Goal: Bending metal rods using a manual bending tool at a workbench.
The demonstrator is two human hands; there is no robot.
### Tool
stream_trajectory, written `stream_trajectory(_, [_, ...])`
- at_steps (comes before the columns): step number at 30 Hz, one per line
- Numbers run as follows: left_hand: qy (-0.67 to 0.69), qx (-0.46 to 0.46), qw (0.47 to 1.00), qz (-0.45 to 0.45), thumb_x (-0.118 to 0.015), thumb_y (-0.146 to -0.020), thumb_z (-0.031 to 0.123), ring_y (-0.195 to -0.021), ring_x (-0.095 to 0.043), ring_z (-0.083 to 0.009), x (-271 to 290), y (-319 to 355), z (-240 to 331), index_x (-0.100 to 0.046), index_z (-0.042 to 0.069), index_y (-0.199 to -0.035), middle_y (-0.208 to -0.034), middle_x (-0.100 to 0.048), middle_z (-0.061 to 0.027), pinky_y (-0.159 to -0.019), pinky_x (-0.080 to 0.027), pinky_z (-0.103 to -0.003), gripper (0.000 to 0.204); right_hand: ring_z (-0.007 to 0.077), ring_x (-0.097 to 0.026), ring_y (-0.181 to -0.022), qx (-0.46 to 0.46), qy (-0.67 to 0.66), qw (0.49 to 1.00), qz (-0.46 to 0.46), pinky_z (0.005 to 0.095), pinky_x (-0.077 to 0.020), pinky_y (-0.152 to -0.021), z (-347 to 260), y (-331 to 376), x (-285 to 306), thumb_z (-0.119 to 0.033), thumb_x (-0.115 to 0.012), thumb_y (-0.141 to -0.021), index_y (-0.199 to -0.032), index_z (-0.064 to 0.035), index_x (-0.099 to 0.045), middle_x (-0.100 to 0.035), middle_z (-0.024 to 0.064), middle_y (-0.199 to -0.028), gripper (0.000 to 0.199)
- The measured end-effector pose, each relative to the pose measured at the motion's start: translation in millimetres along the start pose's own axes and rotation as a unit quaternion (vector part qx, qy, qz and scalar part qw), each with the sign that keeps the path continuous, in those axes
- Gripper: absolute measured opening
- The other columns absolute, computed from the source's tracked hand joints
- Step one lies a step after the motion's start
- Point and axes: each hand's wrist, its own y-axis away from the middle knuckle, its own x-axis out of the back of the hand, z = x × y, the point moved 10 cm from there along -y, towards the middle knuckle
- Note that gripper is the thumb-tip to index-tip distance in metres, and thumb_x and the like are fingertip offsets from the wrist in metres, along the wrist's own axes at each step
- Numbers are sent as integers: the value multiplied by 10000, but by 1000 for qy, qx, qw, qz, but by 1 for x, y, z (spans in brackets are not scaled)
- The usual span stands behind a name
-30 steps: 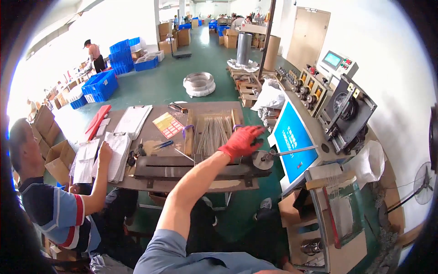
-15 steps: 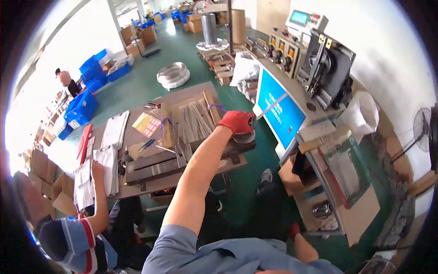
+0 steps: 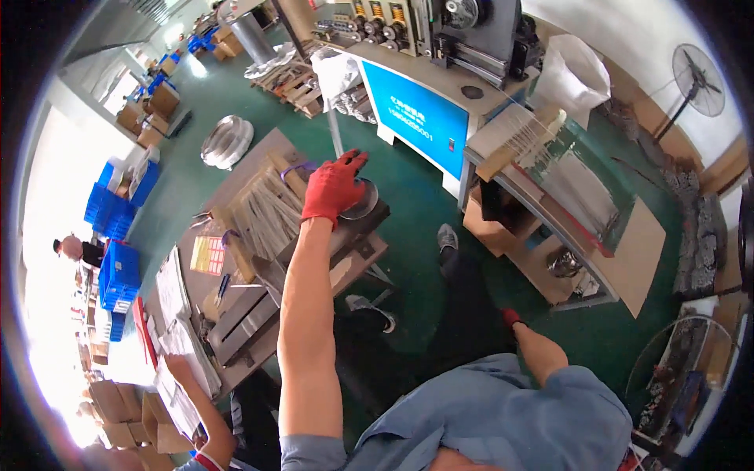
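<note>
My left hand (image 3: 334, 188), in a red glove, reaches over the near right corner of the worktable (image 3: 271, 149). From its fingers a thin, pale, flat strip (image 3: 334, 129) points upward, its edges blurred. A round metal dish (image 3: 362, 201) sits under and beside this hand, partly covered by it. Left of the hand, a bundle of thin metal rods (image 3: 269, 206) lies between wooden bars on the table. My right hand (image 3: 512, 318), also red-gloved, hangs low at my right side; only a small part shows and its fingers are hidden.
A machine with a blue panel (image 3: 416, 110) stands ahead. To the right is a stand with a glass sheet (image 3: 589, 169) and thin wires. Papers (image 3: 177, 286) lie at the table's left, with a co-worker's arm (image 3: 200, 400) over them. A wire coil (image 3: 228, 141) rests on the floor.
My view has turned to the right, so the table appears further left and tilted. The pale strip at my left hand has swung from pointing right to pointing upward.
</note>
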Motion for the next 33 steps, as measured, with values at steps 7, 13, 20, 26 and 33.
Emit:
stream_trajectory(7, [-98, 89, 989, -71, -593, -798, 371, -991, -624, -298, -5, 10, -20, -602, 178, -1203, -1102, -657, -85, -858, -500, -396, 449, 392, -600, -1070, -26, -6, 996, -89, 537, -500, -834, -35, 2, -12, -200, -496, -849, -1153, -82, -622, -605, 213, -1179, 349])
stream_trajectory(13, [-76, 112, 989, -67, -582, -803, 409, -921, -654, -296, -5, 7, -20, -623, 149, -1137, -1008, -676, -117, -781, -518, -415, 426, 397, -625, -1005, -39, -78, 996, -10, 534, -505, -793, -14, -22, -5, -217, -507, -840, -1127, -70, -632, -624, 214, -1139, 346])
stream_trajectory(20, [-87, 130, 985, -69, -589, -798, 417, -909, -658, -298, -4, 8, -21, -643, 137, -1060, -982, -684, -118, -762, -520, -415, 387, 409, -631, -952, 29, 23, 998, 59, 504, -511, -764, 36, -60, -61, -237, -538, -830, -1033, -71, -657, -656, 202, -1043, 288])
stream_trajectory(26, [-82, 132, 987, -45, -596, -788, 419, -864, -663, -316, -2, 13, -30, -650, 132, -999, -924, -685, -135, -728, -524, -436, 361, 394, -640, -931, 19, -54, 998, 39, 489, -510, -762, 46, -101, -101, -274, -553, -833, -1003, -55, -668, -663, 210, -1003, 301])
stream_trajectory(33, [-96, 131, 985, -53, -602, -787, 434, -839, -666, -330, -1, 11, -28, -652, 124, -942, -864, -685, -149, -702, -529, -452, 350, 349, -656, -927, 33, -48, 998, -24, 461, -518, -770, 43, -96, -96, -340, -580, -830, -1073, -60, -659, -670, 196, -1014, 379])
